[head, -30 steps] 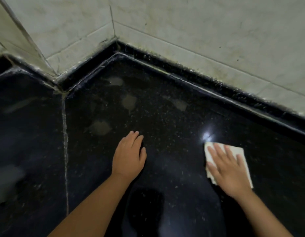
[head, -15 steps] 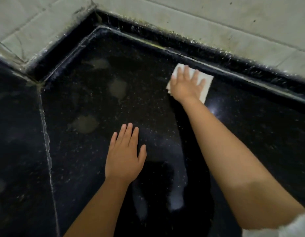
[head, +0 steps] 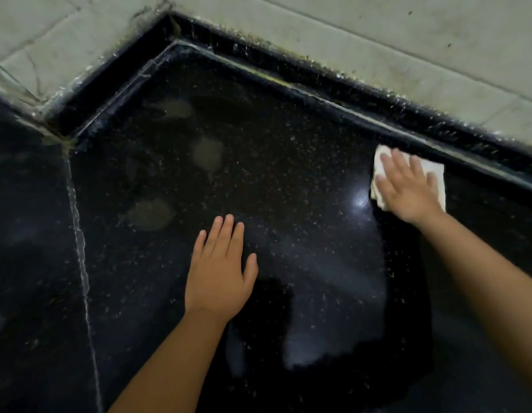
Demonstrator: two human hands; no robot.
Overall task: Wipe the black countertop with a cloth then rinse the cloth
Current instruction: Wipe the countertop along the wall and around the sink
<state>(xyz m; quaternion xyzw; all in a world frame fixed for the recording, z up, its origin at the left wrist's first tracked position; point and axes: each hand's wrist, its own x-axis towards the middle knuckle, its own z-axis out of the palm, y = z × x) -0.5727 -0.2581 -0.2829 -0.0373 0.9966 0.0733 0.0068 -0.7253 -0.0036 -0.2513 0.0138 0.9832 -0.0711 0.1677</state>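
Observation:
The black speckled countertop fills the view and carries several pale smudges. A folded white cloth lies flat on it at the right, close to the raised back lip. My right hand presses down on the cloth with straight, spread fingers and covers most of it. My left hand rests flat on the bare counter near the middle, fingers straight, holding nothing.
Pale tiled walls meet in a corner at the top left behind a raised black lip. A grout seam runs down the counter at the left. Pale smudges sit left of centre. A glare spot lies beside the cloth.
My right hand has slid the cloth to the right along the back lip. One second ago the cloth was nearer me on the counter. My left hand stays flat.

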